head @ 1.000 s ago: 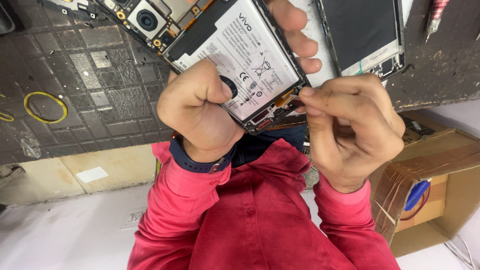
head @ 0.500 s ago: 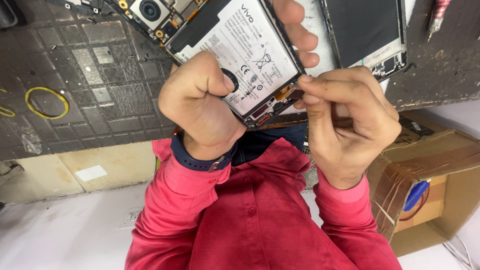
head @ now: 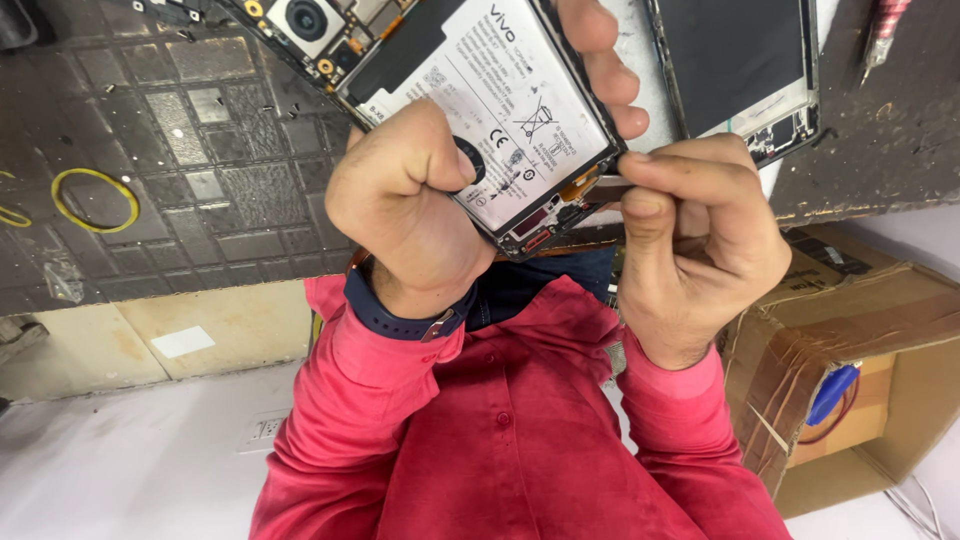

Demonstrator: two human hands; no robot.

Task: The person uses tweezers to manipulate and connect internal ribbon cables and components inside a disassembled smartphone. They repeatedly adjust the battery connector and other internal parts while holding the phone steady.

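Left hand (head: pixel 415 205): you're clamping the opened phone (head: pixel 470 95), thumb pressing its battery.
Right hand (head: pixel 700 235): you're pinching a thin metal tool (head: pixel 608 183) at its lower edge.

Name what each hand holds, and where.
Left hand: opened phone, at its lower end, thumb on battery. Right hand: thin metal tool, pinched by fingertips.

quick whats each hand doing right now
left hand: closed, gripping the opened phone
right hand: closed, pinching a thin tool at the phone's edge

The opened phone (head: pixel 470 110) runs off the top edge; the right hand (head: pixel 700 240) hides its tool.
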